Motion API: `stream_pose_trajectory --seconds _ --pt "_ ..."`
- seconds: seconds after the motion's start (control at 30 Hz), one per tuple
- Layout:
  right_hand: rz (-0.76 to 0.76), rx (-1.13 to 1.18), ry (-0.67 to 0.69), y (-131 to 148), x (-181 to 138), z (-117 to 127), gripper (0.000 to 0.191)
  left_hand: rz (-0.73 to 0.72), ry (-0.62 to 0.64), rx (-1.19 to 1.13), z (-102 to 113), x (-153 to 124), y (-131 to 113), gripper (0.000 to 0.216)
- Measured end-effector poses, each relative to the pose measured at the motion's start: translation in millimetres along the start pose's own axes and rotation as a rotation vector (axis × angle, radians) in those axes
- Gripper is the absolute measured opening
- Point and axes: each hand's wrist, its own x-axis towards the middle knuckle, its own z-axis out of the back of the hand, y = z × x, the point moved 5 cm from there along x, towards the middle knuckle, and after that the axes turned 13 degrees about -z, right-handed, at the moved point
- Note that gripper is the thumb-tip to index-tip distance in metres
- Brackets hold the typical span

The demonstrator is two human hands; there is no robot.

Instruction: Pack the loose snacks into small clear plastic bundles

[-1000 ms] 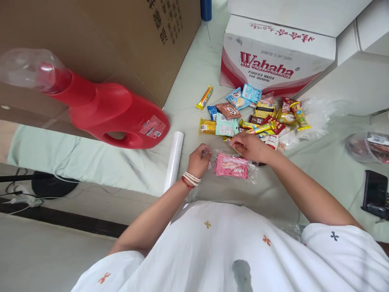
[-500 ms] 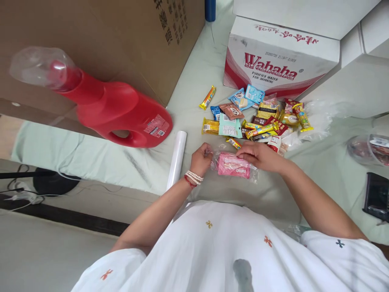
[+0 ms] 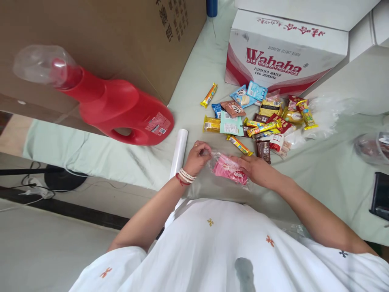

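A clear plastic bag (image 3: 216, 159) with a pink snack packet (image 3: 228, 171) inside lies on the pale green sheet just in front of me. My left hand (image 3: 198, 157), with bead bracelets at the wrist, pinches the bag's left edge. My right hand (image 3: 254, 169) rests on the right side of the bag, fingers curled against the pink packet. Just beyond my hands is a pile of small wrapped snacks (image 3: 258, 117), with a yellow bar (image 3: 239, 144) and a dark brown packet (image 3: 263, 149) nearest to them.
A red detergent jug (image 3: 118, 111) lies on its side at left, before a large brown carton (image 3: 127, 36). A white roll (image 3: 178, 152) lies by my left hand. A Wahaha water box (image 3: 279, 61) stands behind the snacks. Crumpled clear plastic (image 3: 326, 113) and a dark device (image 3: 380, 195) are at right.
My right hand came back from the snack pile onto the bag's right side and drew nearer to me. The pink packet has tilted inside the bag. My left hand kept its pinch.
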Motion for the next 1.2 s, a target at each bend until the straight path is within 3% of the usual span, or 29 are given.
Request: stream_pose_trajectory --seconds 0.2,0.27,0.37,0.47,0.53,0.67,0.77,0.87,1.0,1.07,1.13,1.2 --pt "0.141 -0.131 -0.112 13 -17 -10 0.043 -0.042 0.030 -0.014 9 -1 -2 0.012" --pt "0.129 -0.184 -0.133 17 -24 -12 0.043 0.023 0.027 -0.038 15 0 -1 0.010" --pt "0.057 -0.197 -0.115 21 -31 -15 0.050 0.233 0.017 -0.284 22 -2 -5 0.003" --pt "0.013 -0.170 -0.080 25 -35 -18 0.049 0.334 0.044 -0.438 19 -3 -27 0.010" --pt "0.002 -0.163 -0.065 27 -34 -20 0.049 0.277 0.144 -0.374 5 -5 -48 0.015" --pt "-0.020 -0.127 -0.075 28 -32 -20 0.046 0.166 0.440 -0.232 -48 -15 -67 0.012" --pt "-0.006 0.003 -0.144 23 -35 -20 0.041 0.029 0.440 -0.007 -71 -19 -61 0.021" --pt "-0.079 0.215 -0.327 10 -47 -21 0.040 -0.141 0.435 0.216 -78 -26 -58 0.032" --pt "-0.541 0.289 -0.556 -17 -68 -36 0.051 -0.285 0.497 0.469 -81 -37 -68 0.020" --pt "-0.666 0.325 -0.557 -22 -75 -46 0.038 -0.272 0.474 0.602 -79 -38 -72 0.019" --pt "-0.693 0.411 -0.562 -21 -79 -48 0.021 -0.206 0.425 0.700 -74 -35 -72 0.038" --pt "-0.688 0.505 -0.579 -17 -80 -43 0.019 -0.127 0.428 0.735 -71 -31 -66 0.056"
